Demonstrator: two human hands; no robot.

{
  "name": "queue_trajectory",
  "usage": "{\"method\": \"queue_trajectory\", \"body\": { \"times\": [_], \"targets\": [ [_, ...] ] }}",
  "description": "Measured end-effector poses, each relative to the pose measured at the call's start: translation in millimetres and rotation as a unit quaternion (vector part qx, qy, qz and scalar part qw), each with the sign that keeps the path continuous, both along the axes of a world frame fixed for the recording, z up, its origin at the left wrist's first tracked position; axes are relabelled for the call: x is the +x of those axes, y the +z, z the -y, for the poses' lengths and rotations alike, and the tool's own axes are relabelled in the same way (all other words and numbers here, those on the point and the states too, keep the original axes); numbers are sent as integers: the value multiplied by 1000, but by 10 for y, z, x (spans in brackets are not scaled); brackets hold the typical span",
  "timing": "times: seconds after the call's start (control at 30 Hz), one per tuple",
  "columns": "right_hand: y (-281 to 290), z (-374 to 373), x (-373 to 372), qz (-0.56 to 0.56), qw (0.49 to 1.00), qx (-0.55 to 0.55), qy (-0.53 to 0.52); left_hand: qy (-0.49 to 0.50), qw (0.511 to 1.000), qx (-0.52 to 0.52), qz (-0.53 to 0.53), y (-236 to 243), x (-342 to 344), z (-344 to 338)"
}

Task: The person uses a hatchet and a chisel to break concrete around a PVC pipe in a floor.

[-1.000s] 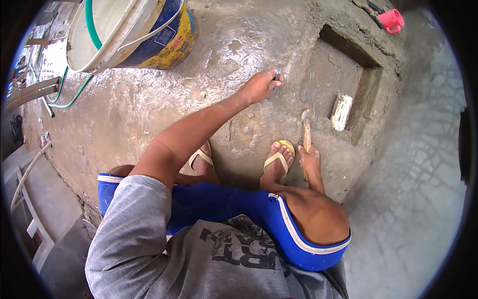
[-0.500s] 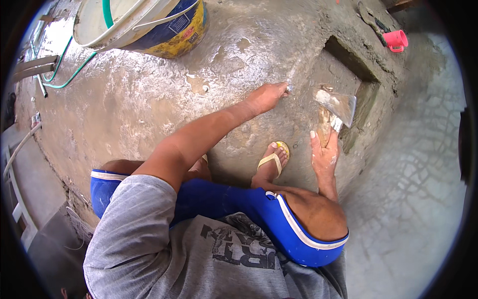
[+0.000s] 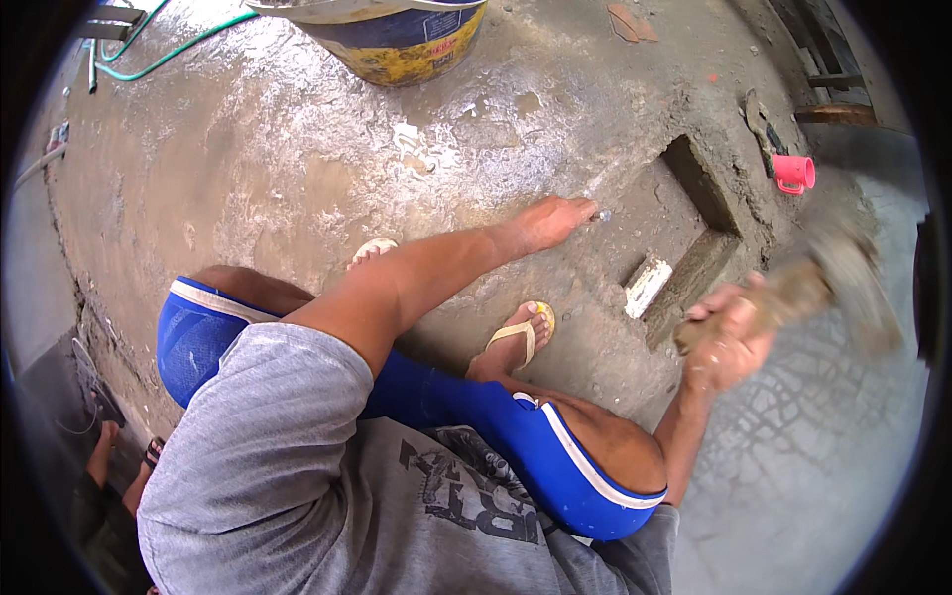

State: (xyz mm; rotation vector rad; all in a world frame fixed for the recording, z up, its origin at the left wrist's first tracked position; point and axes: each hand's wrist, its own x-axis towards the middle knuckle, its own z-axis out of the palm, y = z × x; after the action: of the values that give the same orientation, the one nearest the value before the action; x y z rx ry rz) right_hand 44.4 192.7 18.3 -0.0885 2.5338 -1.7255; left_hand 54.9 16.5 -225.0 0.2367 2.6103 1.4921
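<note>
My left hand (image 3: 553, 221) is closed in a fist low over the wet cement floor, around a short metal rod (image 3: 602, 215). Only the rod's end shows past the fingers; the rest is hidden. My right hand (image 3: 732, 337) grips the wooden handle of a hatchet (image 3: 805, 290), raised out to the right. Motion blurs its metal head. Between the hands, a rectangular recess (image 3: 706, 188) is cut into the floor. A whitish block-like piece (image 3: 649, 286) lies by its near edge.
A blue and yellow bucket (image 3: 402, 45) stands at the far side, with a green hose (image 3: 178, 61) to its left. A pink mug (image 3: 793, 174) sits at the far right. My sandalled foot (image 3: 521, 337) is near the recess. Another person's legs (image 3: 119, 466) show at lower left.
My right hand has swung the hatchet away from the recess, up and to the right. The view has shifted, and my left hand stays closed on the rod.
</note>
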Motion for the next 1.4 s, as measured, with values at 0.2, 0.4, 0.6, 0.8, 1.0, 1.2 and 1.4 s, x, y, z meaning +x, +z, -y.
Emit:
{"method": "queue_trajectory", "body": {
  "times": [0.2, 0.4, 0.6, 0.8, 1.0, 1.2, 1.4],
  "targets": [
    [-959, -348, 230, -23, 971, 192, 142, 63, 979, 140, 134, -46, -74, -145],
    [-445, -181, -17, 144, 983, 110, 36, 13, 998, 34, -45, -265, 20, -93],
    [152, 86, -184, -201, 938, -271, 85, 4, 999, 33, 5, -194, 49, -9],
    [-1112, -406, 228, 73, 893, 408, 175, -9, 999, 29, -17, -141, 1, -111],
    [-15, -27, -154, -36, 996, -80, 3, 5, 999, 29, 27, -201, 73, -26],
    [-1040, -565, 158, -116, 987, 80, 82, -15, 1000, 12, 7, -25, -42, -132],
    [-820, -471, 5, 174, 979, 107, 24, -16, 1000, 9, -2, -263, 21, -90]
  ]
}}
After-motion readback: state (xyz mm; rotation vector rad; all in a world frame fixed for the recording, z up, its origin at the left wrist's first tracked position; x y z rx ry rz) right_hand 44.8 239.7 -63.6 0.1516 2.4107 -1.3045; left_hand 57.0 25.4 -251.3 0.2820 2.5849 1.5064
